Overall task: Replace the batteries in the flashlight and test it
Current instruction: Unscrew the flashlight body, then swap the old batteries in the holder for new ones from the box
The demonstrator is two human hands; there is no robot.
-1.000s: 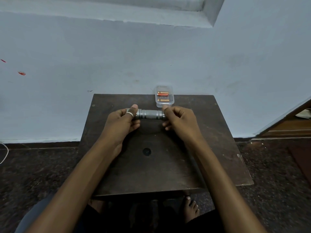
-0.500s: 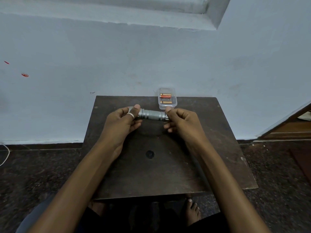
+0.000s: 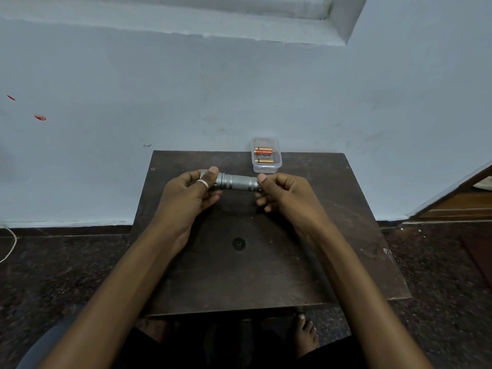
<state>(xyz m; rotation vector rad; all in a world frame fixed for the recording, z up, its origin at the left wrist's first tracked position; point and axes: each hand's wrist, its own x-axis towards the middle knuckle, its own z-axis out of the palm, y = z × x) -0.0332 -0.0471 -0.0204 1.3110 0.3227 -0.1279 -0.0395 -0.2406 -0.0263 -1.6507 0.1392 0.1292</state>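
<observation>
A silver metal flashlight (image 3: 237, 182) lies crosswise just above the dark wooden table (image 3: 332, 249), held at both ends. My left hand (image 3: 187, 194), with a ring on one finger, grips its left end, which the fingers hide. My right hand (image 3: 286, 194) pinches the right end between thumb and fingers, so that end cap is covered. Behind the flashlight, at the table's far edge, a small clear plastic box (image 3: 266, 167) holds orange and gold batteries (image 3: 263, 151).
The table stands against a pale blue wall (image 3: 239, 89). Dark speckled floor (image 3: 439, 275) surrounds it. A wooden door frame (image 3: 458, 201) is at the right. A bare foot (image 3: 306, 334) shows under the table's near edge, and a white cord (image 3: 10, 246) lies at the far left.
Both hands stay on the flashlight's ends. The flashlight has tilted slightly, its right end a little lower. The view has shifted a little.
</observation>
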